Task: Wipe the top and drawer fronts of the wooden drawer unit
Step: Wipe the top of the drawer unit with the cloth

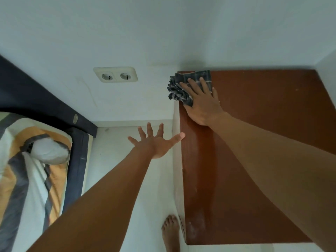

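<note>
The wooden drawer unit's reddish-brown top [263, 124] fills the right half of the head view, set into a corner of white walls. My right hand [201, 100] lies flat on a dark grey checked cloth [181, 86] at the top's far left corner, pressing it to the wood. The cloth bunches over the left edge. My left hand [154, 140] hovers with fingers spread above the floor, just left of the unit, holding nothing. The drawer fronts are hidden from this angle. Pale dusty smears show near the front left corner.
A double wall socket [115, 74] sits on the white wall left of the unit. A bed with a dark frame and striped bedding [34, 170] takes up the left side. A narrow strip of white floor [145, 188] runs between; my bare foot [171, 231] stands by the unit's front corner.
</note>
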`<state>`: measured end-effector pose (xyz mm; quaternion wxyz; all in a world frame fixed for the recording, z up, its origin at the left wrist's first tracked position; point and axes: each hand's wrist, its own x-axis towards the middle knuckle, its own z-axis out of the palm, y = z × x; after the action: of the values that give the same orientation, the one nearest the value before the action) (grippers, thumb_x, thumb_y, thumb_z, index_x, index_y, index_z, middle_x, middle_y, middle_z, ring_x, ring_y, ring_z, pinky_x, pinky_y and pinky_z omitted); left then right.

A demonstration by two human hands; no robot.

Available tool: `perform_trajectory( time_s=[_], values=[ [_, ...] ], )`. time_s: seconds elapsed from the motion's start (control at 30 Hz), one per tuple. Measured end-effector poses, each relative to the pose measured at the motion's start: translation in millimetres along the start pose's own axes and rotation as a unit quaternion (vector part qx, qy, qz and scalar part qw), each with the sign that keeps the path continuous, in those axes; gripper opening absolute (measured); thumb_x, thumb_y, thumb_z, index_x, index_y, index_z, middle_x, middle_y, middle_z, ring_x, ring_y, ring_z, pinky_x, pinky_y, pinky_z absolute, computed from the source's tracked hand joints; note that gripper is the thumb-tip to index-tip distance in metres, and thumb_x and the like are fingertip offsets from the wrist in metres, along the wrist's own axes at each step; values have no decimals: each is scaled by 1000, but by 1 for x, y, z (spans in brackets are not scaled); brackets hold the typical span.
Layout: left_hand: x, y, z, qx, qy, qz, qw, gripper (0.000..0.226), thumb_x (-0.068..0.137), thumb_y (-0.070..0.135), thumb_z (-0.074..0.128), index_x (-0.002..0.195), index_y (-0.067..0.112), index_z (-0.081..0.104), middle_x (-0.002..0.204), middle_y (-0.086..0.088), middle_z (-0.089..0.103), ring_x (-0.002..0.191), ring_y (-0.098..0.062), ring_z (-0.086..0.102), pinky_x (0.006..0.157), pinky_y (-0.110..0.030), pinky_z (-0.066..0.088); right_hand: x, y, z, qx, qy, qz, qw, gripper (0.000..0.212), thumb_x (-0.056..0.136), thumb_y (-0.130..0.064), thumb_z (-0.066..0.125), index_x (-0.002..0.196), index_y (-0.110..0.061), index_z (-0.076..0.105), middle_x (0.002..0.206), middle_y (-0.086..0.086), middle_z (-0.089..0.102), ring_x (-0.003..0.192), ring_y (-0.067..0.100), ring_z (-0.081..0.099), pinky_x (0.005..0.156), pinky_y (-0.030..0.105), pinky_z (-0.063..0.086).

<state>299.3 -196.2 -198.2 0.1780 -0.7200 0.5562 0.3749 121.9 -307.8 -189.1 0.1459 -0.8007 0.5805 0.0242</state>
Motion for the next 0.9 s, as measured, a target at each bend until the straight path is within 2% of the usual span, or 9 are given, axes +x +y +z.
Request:
perform_trajectory(
  time_s=[0.2, 0.4, 0.7, 0.9],
  values=[
    [-12, 8, 12, -22, 19, -20, 999, 107, 68, 100, 0, 158, 45, -13, 168, -3, -24, 152, -37, -25, 111, -75, -15, -63, -4, 13, 9, 4, -12, 1000, 68, 101, -56, 32, 158, -49, -4, 170, -13, -6, 157, 24, -15, 125, 59, -1],
    [-18, 5, 23, -26, 46, 7, 999, 90, 80, 93, 8, 157, 50, -12, 169, 0, -20, 154, -35, -20, 112, -75, -12, -106, -8, 27, 14, 0, -24, 1000, 69, 99, -61, 30, 157, -50, -4, 170, -13, -5, 157, 24, -15, 125, 61, -1],
    [-51, 2, 48, -47, 35, -7, 998, 85, 85, 89, 11, 158, 50, -6, 170, 1, -15, 155, -36, -14, 113, -75, -8, -176, -22, 43, 20, -9, -19, 1000, 67, 102, -56, 32, 157, -49, -5, 170, -14, -8, 156, 23, -17, 125, 60, -2],
    [-79, -12, 72, 22, 37, 4, 999, 87, 83, 90, 10, 158, 49, -9, 170, -1, -18, 155, -37, -16, 114, -75, -7, -237, -35, 55, 14, -3, -12, 1000, 68, 102, -57, 31, 158, -46, -4, 171, -11, -5, 157, 25, -14, 125, 61, 3]
  ],
)
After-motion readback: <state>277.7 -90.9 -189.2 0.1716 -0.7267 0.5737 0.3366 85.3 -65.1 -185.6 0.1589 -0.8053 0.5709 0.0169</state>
